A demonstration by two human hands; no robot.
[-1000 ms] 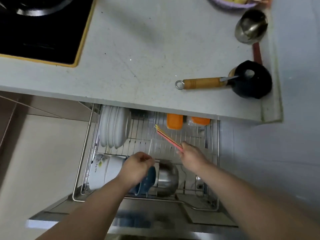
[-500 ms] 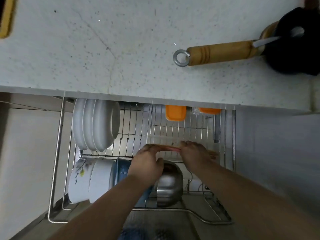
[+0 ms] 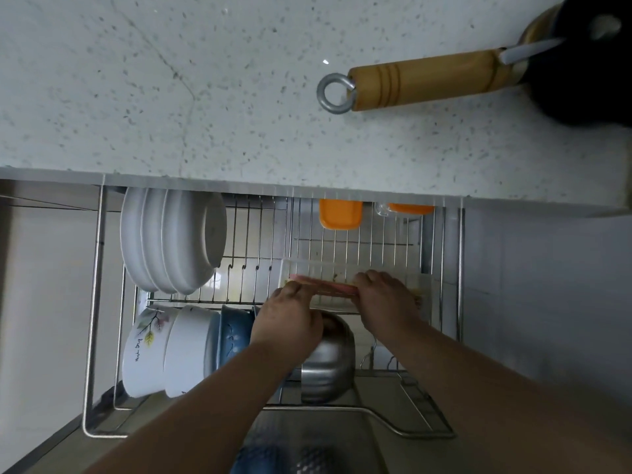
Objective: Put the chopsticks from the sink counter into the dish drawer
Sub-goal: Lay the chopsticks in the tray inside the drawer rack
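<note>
A speckled grey counter overhangs an open wire dish drawer. Over a clear plastic tray in the drawer's right half, the left hand and the right hand each pinch one end of the pink chopsticks, holding them level just above or inside the tray; which is unclear. If one end is let go early, a stick could tip out and slip through the wires. The tray holds greenish specks. White plates stand at the left, with bowls and a steel bowl in front.
</note>
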